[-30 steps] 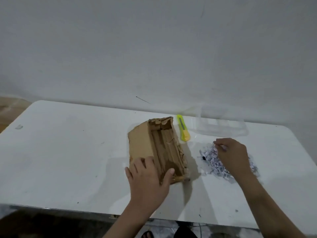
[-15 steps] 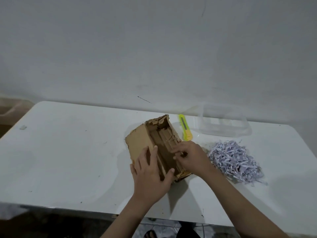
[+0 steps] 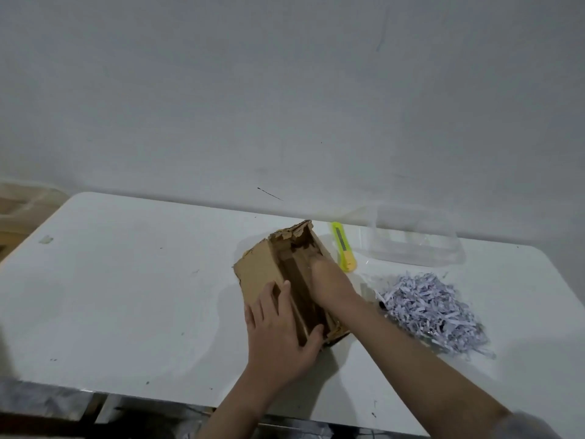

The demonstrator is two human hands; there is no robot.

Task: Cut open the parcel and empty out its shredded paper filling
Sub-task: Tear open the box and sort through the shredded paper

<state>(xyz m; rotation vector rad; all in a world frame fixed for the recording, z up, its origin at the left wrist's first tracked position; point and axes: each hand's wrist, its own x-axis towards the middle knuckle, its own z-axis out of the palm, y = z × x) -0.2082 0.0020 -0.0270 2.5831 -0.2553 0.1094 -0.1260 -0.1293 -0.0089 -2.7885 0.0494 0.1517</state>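
Cardboard parcel (image 3: 256,270), cut open, centre-right of frame on white table (image 3: 126,296). Left hand (image 3: 278,334) grips its near end, thumb hooked over the edge. Right hand (image 3: 329,280) reaches inside, fingers hidden, grasp indeterminate. Shredded paper (image 3: 430,308) heaped at right; yellow utility knife (image 3: 343,248) and clear plastic container (image 3: 414,239) behind. Emptying appears nearly complete.

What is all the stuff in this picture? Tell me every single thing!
parcel: one, brown cardboard, cut open, middle of the table.
shredded paper: one pile, pale purple-white, right of the parcel.
cutter: one, yellow-green, beside the parcel's far right.
clear container: one, see-through, back right by the wall.
table: one, white, under everything.
wall: one, grey-white, behind the table.
left hand: one, holds the parcel's near end.
right hand: one, reaches inside the parcel; fingers hidden.
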